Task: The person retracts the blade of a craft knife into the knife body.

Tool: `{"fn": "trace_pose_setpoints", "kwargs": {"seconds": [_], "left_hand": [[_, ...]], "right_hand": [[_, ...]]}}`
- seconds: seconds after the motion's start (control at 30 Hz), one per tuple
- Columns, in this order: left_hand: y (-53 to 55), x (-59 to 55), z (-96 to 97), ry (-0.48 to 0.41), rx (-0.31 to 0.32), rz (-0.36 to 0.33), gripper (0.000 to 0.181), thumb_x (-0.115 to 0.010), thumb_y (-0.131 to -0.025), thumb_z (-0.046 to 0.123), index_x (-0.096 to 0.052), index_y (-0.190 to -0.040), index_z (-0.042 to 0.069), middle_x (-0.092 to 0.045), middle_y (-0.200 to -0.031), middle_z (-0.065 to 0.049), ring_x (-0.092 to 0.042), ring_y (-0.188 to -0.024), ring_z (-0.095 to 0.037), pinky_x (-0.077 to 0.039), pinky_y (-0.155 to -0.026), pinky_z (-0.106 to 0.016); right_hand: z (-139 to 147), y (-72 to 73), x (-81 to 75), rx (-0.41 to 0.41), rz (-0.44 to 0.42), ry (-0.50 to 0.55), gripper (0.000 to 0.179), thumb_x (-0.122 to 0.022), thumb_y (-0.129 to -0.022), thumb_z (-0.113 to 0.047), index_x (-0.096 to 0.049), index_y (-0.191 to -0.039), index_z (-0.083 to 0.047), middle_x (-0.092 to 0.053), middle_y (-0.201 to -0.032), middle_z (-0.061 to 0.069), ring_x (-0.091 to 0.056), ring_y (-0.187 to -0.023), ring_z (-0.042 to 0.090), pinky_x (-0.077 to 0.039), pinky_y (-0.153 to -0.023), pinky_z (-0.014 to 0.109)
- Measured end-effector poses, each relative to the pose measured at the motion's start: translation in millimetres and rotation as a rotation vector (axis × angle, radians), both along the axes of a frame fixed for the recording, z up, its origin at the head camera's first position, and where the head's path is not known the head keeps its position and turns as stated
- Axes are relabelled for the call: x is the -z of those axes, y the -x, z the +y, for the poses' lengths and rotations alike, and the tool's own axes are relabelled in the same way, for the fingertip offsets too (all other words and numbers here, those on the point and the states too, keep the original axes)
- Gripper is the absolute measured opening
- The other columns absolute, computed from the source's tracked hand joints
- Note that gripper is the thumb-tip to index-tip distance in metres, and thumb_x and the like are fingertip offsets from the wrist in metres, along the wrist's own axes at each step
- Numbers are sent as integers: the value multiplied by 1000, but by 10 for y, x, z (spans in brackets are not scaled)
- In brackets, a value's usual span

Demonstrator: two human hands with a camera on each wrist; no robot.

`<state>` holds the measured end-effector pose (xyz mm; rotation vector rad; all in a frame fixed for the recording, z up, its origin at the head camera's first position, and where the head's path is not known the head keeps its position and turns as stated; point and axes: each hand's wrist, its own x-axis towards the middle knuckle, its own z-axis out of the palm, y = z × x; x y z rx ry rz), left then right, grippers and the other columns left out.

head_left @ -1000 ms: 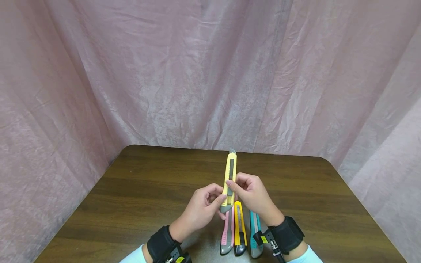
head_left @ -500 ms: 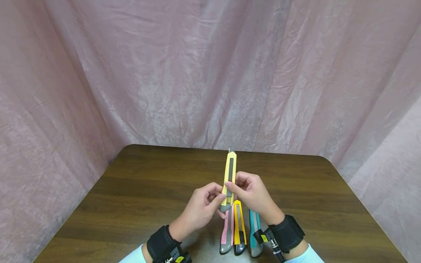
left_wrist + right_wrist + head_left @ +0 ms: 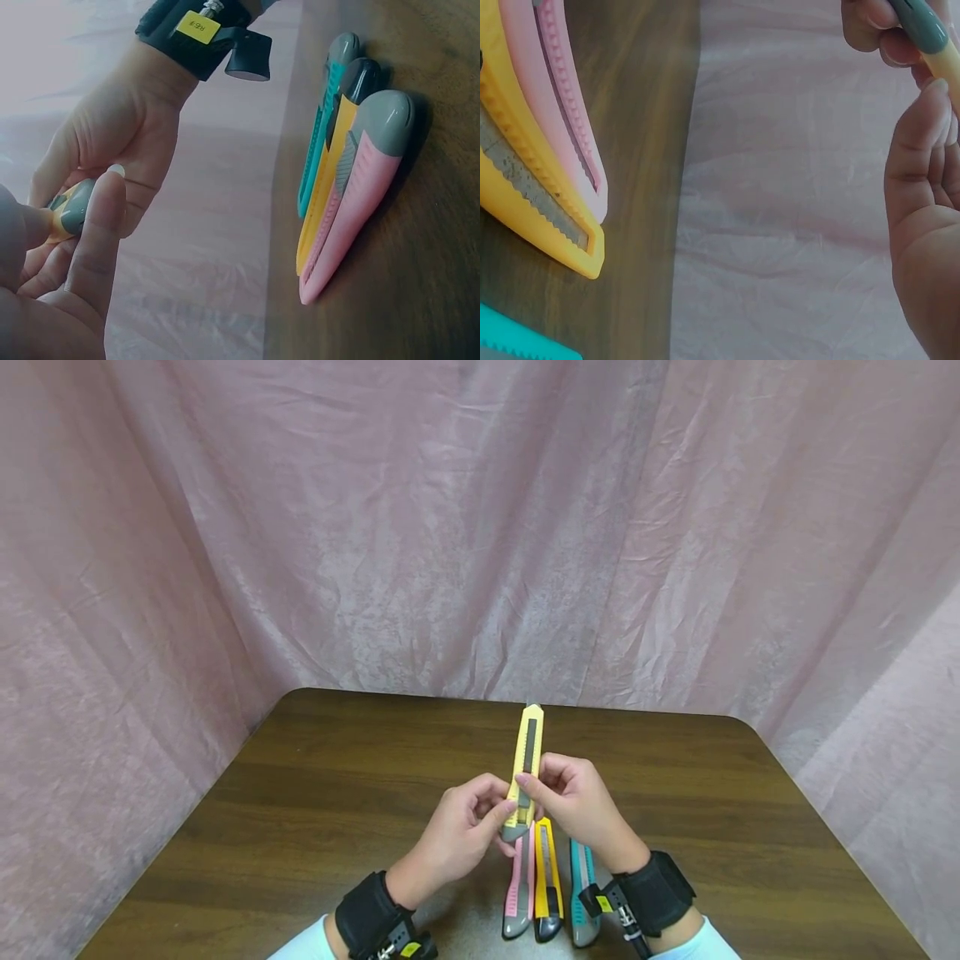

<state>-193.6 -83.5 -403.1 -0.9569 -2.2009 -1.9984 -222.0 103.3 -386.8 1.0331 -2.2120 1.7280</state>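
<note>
Both hands hold a pale yellow utility knife [image 3: 529, 739] with a grey end cap, raised above the table and tip pointing away. My left hand [image 3: 463, 831] pinches its grey-capped lower end between thumb and fingers. Around the middle of the handle, my right hand [image 3: 573, 797] grips it, thumb at the slider. A bit of blade shows at the far tip. In the left wrist view the grey end cap [image 3: 76, 210] sits between the fingers; the right wrist view catches the same cap [image 3: 921, 26] at its upper right corner.
Beneath the hands lie a pink utility knife [image 3: 517, 893], an orange-yellow one [image 3: 548, 885] and a teal one [image 3: 581, 893], side by side on the brown wooden table [image 3: 360, 760]. A pink curtain [image 3: 420, 527] hangs behind the table's far edge.
The pale yellow knife has turned slightly in the fingers, its tip shifting a little to the right. The blade showing at the tip looks shorter. Both hands stay in nearly the same place.
</note>
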Motion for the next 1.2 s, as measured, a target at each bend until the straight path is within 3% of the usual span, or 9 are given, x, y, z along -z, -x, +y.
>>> {"fn": "trace_pose_setpoints", "kwargs": {"seconds": [0.13,0.27,0.4,0.77,1.2], "left_hand": [[-9,-3,2,3,4,-6,8,-56,-93,-3,-56,-101,0,-58,-80,-17,-61,-61,-35,-58,-53,-34],[-10,7,-4,3,4,-8,8,-55,-94,-3,-55,-101,0,-58,-80,-18,-61,-61,-35,-58,-54,-38],[8,20,-4,-5,5,-4,8,-55,-94,-4,-55,-102,0,-58,-81,-18,-62,-60,-34,-58,-53,-40],[7,10,7,-11,-12,16,8,-55,-94,-4,-55,-101,-2,-59,-80,-18,-61,-60,-34,-58,-50,-34],[1,23,23,-18,-12,-2,7,-54,-94,-4,-54,-101,-1,-58,-79,-19,-62,-63,-35,-58,-53,-38]], "right_hand": [[4,-3,5,-31,14,17,5,-61,-89,5,-62,-85,2,-59,-67,12,-53,-49,20,-51,-42,31],[-1,3,12,-55,12,26,3,-62,-89,4,-61,-86,5,-61,-69,12,-54,-49,33,-53,-43,32],[5,17,21,-39,1,21,4,-63,-89,2,-62,-86,3,-61,-69,12,-53,-50,37,-53,-43,31],[24,32,42,-42,-7,-7,7,-60,-91,2,-64,-87,0,-58,-65,13,-52,-50,35,-50,-40,38],[20,31,40,-84,0,-16,5,-62,-91,0,-61,-89,5,-59,-69,14,-52,-51,18,-51,-43,26]]}}
